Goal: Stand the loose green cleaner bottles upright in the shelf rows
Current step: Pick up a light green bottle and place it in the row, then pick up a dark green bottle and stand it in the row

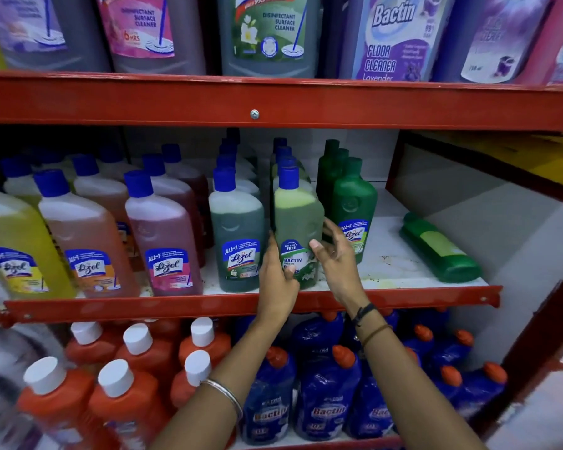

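A pale green Bactin bottle [297, 219] with a blue cap stands upright at the front of its row on the middle shelf [241, 305]. My left hand [275, 271] grips its lower left side and my right hand [333, 254] touches its lower right side, fingers spread. Right of it stands a row of dark green Lizol bottles [351, 203]. One dark green bottle [437, 248] lies on its side farther right on the shelf, apart from both hands.
Left of my hands stand rows of green, pink, orange and yellow Lizol bottles [163, 235]. Bare white shelf board [387, 264] surrounds the lying bottle. The red upper shelf beam [254, 102] hangs above. Orange and blue bottles [325, 394] fill the shelf below.
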A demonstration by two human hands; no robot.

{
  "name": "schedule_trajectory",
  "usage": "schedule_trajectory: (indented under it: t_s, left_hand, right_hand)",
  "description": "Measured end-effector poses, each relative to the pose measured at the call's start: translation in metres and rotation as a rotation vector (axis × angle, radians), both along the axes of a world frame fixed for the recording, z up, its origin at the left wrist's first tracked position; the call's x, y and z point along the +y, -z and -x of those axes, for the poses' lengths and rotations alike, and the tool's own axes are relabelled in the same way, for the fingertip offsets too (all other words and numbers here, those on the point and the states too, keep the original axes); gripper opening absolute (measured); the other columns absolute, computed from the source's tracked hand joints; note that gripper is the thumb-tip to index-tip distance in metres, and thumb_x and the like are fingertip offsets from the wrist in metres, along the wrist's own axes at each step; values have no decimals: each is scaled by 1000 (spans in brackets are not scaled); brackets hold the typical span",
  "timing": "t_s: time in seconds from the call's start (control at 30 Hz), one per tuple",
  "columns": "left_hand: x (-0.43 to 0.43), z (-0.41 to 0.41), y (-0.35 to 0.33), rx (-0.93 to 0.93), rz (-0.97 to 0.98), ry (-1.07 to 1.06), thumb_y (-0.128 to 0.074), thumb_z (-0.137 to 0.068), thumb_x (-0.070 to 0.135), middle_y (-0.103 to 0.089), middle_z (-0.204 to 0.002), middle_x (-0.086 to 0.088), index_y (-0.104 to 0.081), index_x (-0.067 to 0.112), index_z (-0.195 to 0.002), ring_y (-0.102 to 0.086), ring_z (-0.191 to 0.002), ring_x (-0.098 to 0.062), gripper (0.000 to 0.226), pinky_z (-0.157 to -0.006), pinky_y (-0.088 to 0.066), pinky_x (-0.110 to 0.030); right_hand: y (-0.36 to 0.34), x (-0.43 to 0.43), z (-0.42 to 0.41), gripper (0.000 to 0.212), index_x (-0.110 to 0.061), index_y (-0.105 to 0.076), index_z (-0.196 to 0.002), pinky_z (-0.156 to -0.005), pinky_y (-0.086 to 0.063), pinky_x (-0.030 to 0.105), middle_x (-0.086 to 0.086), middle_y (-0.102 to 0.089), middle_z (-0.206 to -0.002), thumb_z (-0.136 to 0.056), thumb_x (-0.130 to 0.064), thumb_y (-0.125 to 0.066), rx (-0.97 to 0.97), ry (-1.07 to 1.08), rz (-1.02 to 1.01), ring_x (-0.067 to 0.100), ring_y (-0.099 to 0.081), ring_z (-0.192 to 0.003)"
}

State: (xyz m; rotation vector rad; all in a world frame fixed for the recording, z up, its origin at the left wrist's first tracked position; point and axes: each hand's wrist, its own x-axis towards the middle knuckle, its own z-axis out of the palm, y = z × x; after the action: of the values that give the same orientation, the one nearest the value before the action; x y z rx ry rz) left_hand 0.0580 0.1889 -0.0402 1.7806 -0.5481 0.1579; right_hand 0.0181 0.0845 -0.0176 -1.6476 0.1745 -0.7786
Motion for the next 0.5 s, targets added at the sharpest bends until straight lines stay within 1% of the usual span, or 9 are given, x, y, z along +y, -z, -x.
schedule_trajectory:
  t_s: [0.07, 0.13, 0.2, 0.23, 0.27, 0.33, 0.4, 0.43, 0.5]
  left_hand:
    - [-1, 4, 2, -17, -33, -23, -52, -82, -11, -40, -145, -12, -14, 14, -147, -41, -132, -21, 79, -102, -32, -18]
    - [-4, 10, 3, -50, -18, -50, -49, -84, -10, -31, -151, -12, -12, 11, -147, -33, -138, -22, 75, -103, -25, -12]
    - [-7, 20, 6, -144, 25, -108, -45, -85, -9, -19, -155, -9, -14, 11, -146, -21, -143, -20, 71, -111, -21, -19]
    - [-10, 28, 5, -225, 65, -149, -44, -86, -9, -15, -155, -9, -17, 13, -145, -17, -144, -20, 69, -114, -22, -24]
    - [-15, 36, 6, -323, 117, -181, -45, -86, -7, -14, -154, -12, -23, 15, -142, -19, -144, -22, 65, -115, -25, -25]
    - [-29, 52, 3, -482, 224, -164, -47, -86, -3, -22, -145, -14, -32, 19, -133, -36, -133, -22, 54, -108, -32, -16]
    - [-54, 68, -5, -522, 259, -48, -46, -87, 3, -30, -135, -6, -37, 19, -126, -46, -123, -15, 43, -103, -35, -14]
    - [-66, 71, -10, -519, 243, 1, -45, -88, 5, -34, -130, -5, -41, 16, -122, -46, -121, -13, 37, -103, -34, -15]
    - [-98, 77, -19, -492, 191, 82, -45, -87, 9, -45, -121, -8, -47, 9, -112, -44, -117, -14, 25, -104, -32, -19]
  right_hand:
    - [0, 0, -1, 47, -5, -39, -137, -81, -51, 10, 0, -55, -123, -91, 0, -50, 3, 10, 0, -6, -59, -98]
    - [1, -1, 1, 45, -5, -43, -134, -86, -51, 13, 3, -57, -125, -90, -5, -54, 19, 17, 17, 4, -60, -105]
    - [0, -5, 6, 44, -5, -48, -131, -91, -52, 19, 7, -61, -125, -89, -11, -58, 46, 32, 57, 13, -61, -109]
    - [-2, -10, 11, 42, -6, -51, -128, -89, -52, 18, 6, -63, -121, -88, -13, -60, 54, 47, 83, 13, -62, -105]
    - [-5, -17, 17, 40, -7, -53, -125, -85, -51, 13, 3, -65, -114, -87, -15, -62, 53, 74, 111, 9, -63, -99]
    - [-13, -36, 31, 34, -10, -57, -118, -75, -48, 6, -4, -66, -100, -86, -17, -64, 14, 147, 153, -1, -62, -87]
    - [-21, -67, 47, 28, -9, -59, -113, -71, -46, 4, -6, -66, -92, -86, -16, -63, -14, 235, 183, -5, -61, -80]
    - [-24, -81, 53, 26, -8, -60, -111, -69, -45, 3, -4, -66, -91, -86, -15, -62, -10, 289, 198, -3, -61, -80]
    - [-27, -118, 67, 23, -4, -61, -108, -67, -44, 3, 3, -66, -91, -86, -12, -60, 30, 413, 234, 13, -64, -84]
